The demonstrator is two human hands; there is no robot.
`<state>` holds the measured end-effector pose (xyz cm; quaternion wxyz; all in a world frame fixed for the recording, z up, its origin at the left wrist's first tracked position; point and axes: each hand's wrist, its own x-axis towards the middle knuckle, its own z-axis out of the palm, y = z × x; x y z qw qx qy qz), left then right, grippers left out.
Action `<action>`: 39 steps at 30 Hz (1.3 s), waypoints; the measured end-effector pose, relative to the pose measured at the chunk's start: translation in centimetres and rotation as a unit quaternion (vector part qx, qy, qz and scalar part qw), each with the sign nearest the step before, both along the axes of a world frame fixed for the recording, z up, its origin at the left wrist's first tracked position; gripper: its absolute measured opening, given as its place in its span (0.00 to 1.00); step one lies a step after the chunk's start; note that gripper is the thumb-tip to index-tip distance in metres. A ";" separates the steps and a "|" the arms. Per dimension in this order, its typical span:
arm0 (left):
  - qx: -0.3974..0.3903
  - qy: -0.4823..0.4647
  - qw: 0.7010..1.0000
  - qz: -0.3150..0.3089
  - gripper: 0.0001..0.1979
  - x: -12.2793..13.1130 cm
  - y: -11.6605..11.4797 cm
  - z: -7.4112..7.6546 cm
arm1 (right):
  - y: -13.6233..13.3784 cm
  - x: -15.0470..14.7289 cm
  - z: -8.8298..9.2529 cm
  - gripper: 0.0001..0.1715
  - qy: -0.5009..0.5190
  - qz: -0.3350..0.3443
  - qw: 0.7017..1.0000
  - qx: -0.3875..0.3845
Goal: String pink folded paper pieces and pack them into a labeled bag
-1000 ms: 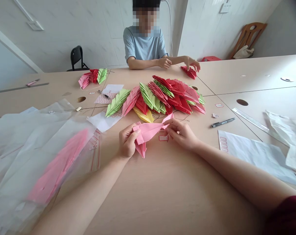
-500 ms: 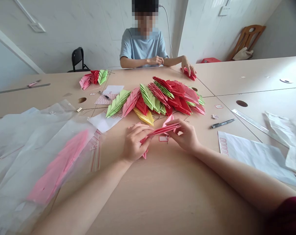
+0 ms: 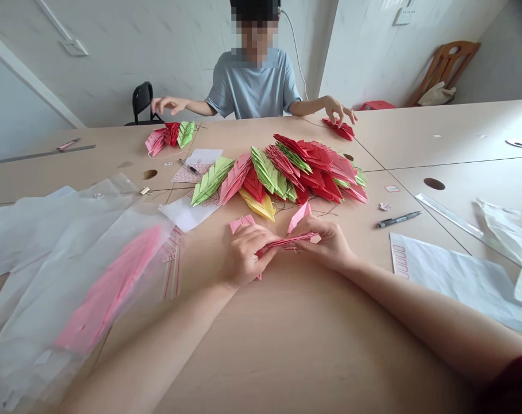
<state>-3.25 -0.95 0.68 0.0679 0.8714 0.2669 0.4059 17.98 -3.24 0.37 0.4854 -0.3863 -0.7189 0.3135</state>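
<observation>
My left hand (image 3: 246,256) and my right hand (image 3: 323,242) both pinch a folded pink paper piece (image 3: 287,239), pressed into a narrow strip between them. Its pointed ends stick out past my fingers, and part of it is hidden by my hands. Just beyond my hands lies a large heap of folded paper leaves (image 3: 282,178) in red, pink, green and yellow, not touching me. Across the table, a co-worker's hand (image 3: 339,112) rests on a small bunch of red folded leaves (image 3: 339,129).
A co-worker's other hand (image 3: 168,104) is raised above a small pink, red and green leaf bunch (image 3: 168,138). Plastic bags (image 3: 101,287) holding pink paper lie at my left. A pen (image 3: 399,219), ruler (image 3: 448,221) and white envelope (image 3: 442,282) lie at my right.
The pink piece has gone from a spread shape to a narrow folded strip between my hands. The co-worker's hand has moved from mid-body out toward the left bunch.
</observation>
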 end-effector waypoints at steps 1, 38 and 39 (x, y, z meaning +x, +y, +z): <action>0.002 -0.003 1.000 -0.004 0.04 0.1 -0.1 0.0 | 0.0 -0.1 -0.1 0.10 0.002 -0.001 1.000 -0.009; -0.114 -0.080 0.990 -0.026 0.11 0.4 -0.3 0.2 | 1.8 1.9 -0.2 0.20 0.082 0.052 0.985 -0.141; -0.116 -0.079 0.990 -0.022 0.10 0.3 -0.2 0.2 | 1.8 2.0 -0.2 0.20 0.084 0.046 0.985 -0.141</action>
